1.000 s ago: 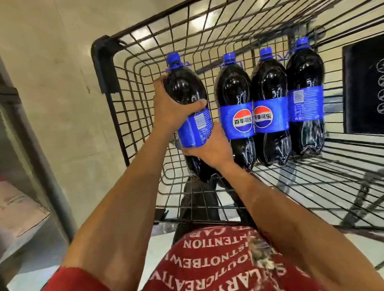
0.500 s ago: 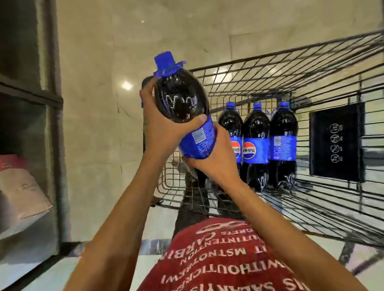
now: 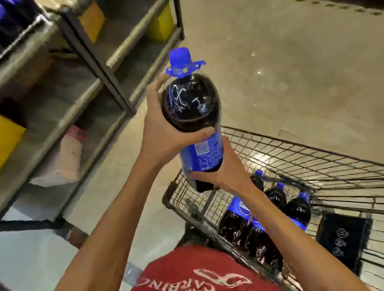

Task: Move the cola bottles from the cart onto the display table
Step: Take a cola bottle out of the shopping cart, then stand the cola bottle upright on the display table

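A large cola bottle (image 3: 192,118) with a blue cap (image 3: 180,60) and blue label is shown raised upright above the near corner of the wire cart (image 3: 331,171), clear of its basket. The left hand (image 3: 159,130) is wrapped around the dark shoulder of the bottle, its grip closed on it with the thumb laid across the front just above the label. The right hand (image 3: 226,172) is clamped on the lower part of the same bottle, beneath the label. Three more cola bottles (image 3: 277,209) are seen standing together inside the cart, partly hidden by the right forearm. Grey metal shelving (image 3: 93,68) is visible to the left, blurred.
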A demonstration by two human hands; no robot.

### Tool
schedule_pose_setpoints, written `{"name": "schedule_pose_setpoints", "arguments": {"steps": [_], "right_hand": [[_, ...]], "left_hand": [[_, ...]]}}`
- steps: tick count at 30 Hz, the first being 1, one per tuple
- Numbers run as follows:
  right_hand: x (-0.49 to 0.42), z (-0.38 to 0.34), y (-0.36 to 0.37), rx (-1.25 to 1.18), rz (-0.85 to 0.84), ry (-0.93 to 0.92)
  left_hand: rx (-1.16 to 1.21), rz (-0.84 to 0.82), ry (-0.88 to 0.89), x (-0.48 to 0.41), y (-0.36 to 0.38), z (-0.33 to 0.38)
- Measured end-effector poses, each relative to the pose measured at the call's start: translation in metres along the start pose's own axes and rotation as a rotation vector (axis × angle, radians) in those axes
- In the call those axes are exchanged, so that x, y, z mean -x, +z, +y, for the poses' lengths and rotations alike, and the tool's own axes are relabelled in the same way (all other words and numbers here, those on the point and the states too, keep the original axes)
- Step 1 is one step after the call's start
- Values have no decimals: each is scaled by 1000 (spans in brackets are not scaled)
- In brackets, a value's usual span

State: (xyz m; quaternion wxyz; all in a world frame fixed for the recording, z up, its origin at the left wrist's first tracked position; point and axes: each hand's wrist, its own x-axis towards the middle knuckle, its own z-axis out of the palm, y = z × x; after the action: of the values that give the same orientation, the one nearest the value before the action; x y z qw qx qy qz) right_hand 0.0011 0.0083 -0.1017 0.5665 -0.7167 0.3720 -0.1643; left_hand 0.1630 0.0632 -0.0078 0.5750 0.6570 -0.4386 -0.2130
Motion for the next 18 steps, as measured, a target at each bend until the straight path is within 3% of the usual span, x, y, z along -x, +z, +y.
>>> {"name": "schedule_pose_setpoints", "arguments": {"steps": [18], "right_hand": [[3,-147,187,77,-310,-368]], "left_hand": [[-146,544,86,105,-231,60]]}}
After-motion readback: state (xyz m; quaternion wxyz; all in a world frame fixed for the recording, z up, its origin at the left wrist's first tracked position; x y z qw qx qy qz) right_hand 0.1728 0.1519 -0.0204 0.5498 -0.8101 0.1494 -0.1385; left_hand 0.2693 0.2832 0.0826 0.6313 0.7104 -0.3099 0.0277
